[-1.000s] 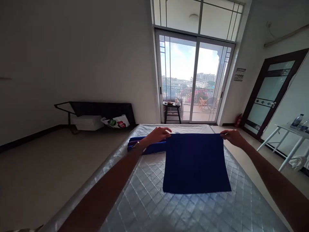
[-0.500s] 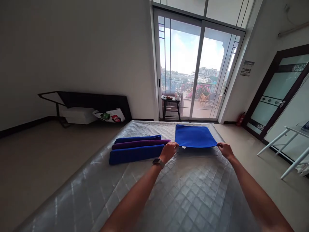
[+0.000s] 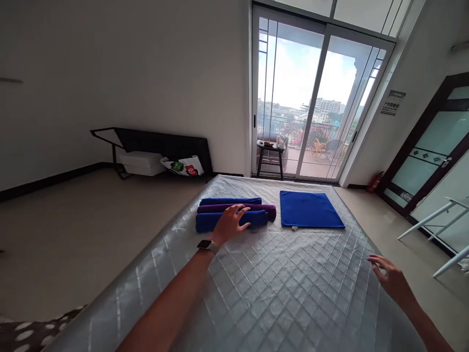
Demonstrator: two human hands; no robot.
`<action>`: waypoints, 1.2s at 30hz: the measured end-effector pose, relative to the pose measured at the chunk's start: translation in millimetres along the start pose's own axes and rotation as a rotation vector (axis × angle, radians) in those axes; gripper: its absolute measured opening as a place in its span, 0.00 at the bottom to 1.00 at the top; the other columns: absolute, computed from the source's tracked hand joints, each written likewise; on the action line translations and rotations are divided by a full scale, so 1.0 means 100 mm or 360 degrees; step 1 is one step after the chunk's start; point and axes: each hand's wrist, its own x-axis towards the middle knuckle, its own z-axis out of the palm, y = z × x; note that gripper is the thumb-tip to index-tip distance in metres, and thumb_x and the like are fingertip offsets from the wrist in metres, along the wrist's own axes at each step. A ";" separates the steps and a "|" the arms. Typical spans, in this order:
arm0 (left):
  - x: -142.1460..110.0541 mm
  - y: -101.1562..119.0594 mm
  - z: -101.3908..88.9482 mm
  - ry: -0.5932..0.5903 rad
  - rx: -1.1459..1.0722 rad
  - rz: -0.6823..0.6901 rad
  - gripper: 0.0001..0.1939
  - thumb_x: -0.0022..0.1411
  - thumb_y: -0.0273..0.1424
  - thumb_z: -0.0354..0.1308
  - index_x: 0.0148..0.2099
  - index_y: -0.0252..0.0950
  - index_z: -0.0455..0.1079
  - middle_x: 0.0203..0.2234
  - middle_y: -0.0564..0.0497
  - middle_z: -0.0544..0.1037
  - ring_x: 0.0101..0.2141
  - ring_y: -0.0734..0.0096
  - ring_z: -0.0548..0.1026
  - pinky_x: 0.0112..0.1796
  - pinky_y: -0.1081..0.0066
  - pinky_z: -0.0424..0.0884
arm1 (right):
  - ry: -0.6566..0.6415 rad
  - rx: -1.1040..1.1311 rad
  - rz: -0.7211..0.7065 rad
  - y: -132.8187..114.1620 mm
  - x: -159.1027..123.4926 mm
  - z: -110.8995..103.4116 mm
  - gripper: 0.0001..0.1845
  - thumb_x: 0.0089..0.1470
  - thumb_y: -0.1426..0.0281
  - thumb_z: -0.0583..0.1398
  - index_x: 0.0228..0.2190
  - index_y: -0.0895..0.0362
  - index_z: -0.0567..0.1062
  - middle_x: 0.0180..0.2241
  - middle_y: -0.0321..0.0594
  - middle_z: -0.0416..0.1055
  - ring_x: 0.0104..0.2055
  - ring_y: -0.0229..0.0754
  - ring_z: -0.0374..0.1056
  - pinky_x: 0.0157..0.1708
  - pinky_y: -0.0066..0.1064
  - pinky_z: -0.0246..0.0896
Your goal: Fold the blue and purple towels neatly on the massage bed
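Observation:
A blue square cloth lies flat on the silver quilted mattress, a small white tag at its near edge. To its left rest several rolled cloths side by side: a blue roll at the back, a purple roll in the middle and a nearer blue roll. My left hand, wearing a watch, is over the near blue roll with fingers spread; whether it touches the roll I cannot tell. My right hand hovers by the mattress's right edge, fingers apart, holding nothing.
A black stool stands before the sliding glass door. By the left wall are a black folded frame, a white box and a plastic bag. A white-legged table and a fire extinguisher are at the right.
Both hands have let go of the blue square cloth, which now lies flat. My left hand moved left over the rolls; my right hand moved back and right. The view has shifted.

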 end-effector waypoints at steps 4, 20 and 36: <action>-0.12 -0.27 -0.14 -0.0236 0.0114 -0.0163 0.33 0.55 0.35 0.64 0.62 0.38 0.64 0.57 0.39 0.72 0.58 0.48 0.67 0.59 0.53 0.59 | 0.0050 0.0083 0.0275 -0.19 -0.81 -0.31 0.13 0.52 0.59 0.56 0.30 0.43 0.81 0.36 0.38 0.82 0.36 0.51 0.79 0.30 0.38 0.77; -0.95 1.60 -0.86 -0.0361 -0.1662 -0.0584 0.19 0.60 0.47 0.55 0.42 0.36 0.72 0.28 0.53 0.78 0.27 0.68 0.75 0.28 0.71 0.69 | -0.0531 0.1261 0.0266 -2.29 -1.31 0.14 0.19 0.52 0.56 0.64 0.46 0.44 0.76 0.40 0.38 0.79 0.39 0.49 0.77 0.36 0.39 0.76; -2.99 2.70 -0.70 -0.0140 -0.1540 -0.0572 0.25 0.56 0.48 0.64 0.52 0.41 0.71 0.49 0.45 0.72 0.44 0.62 0.76 0.42 0.62 0.78 | -0.0756 0.2128 0.0816 -2.56 -2.07 0.35 0.35 0.40 0.44 0.68 0.42 0.52 0.67 0.33 0.34 0.76 0.28 0.39 0.74 0.20 0.28 0.73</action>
